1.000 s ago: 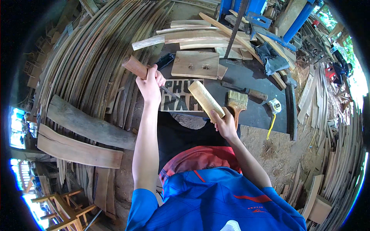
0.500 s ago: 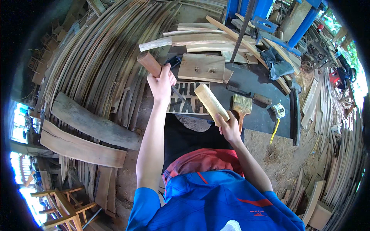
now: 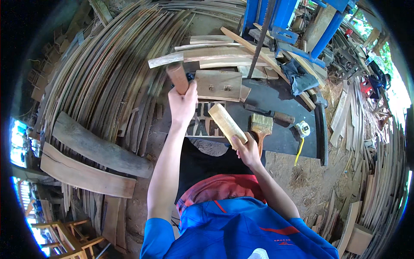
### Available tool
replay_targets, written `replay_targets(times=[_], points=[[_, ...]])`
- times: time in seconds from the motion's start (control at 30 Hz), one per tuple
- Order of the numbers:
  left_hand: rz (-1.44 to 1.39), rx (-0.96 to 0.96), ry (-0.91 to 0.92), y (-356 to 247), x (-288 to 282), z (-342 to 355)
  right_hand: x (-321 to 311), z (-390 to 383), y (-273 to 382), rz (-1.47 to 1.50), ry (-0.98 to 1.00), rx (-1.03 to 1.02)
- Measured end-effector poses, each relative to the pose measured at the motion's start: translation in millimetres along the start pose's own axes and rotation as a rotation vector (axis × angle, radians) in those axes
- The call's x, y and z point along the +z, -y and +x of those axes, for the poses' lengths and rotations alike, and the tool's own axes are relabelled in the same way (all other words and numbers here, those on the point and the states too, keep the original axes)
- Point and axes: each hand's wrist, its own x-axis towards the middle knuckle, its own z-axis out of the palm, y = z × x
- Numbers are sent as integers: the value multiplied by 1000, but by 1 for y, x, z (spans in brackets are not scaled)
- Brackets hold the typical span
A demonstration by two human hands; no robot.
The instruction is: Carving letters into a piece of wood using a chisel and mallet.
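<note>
Planks flank the bench; I see the left grip wrapped round a wooden handle, the right grip holding a block near the brush.

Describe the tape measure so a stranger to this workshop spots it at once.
Find the dark table in front of the blue machine. On its right part, close to the front edge, the tape measure lies right of the broad paintbrush. Unlike the paintbrush, it has a small rounded case and a yellow strip trailing from it.
</note>
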Motion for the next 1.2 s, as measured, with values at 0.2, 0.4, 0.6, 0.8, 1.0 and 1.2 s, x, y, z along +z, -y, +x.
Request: replay_targets(times=[0.2,0.4,0.6,0.8,1.0,1.2], points=[[317,40,151,6,10,-2,-29,13,55,74,-16,-150],[186,51,232,-6,14,-12,-62,-9,222,101,-206,-786],[163,14,273,3,14,-17,-68,-27,244,-445,-180,-915],[119,5,277,1,4,-20,-67,-39,243,-213,-291,-953],[111,-70,160,-7,3,-30,-53,-18,246,-748,-166,-1167],[-104,62,153,9,-6,-24,-41,-13,266,-379,-341,-1473]])
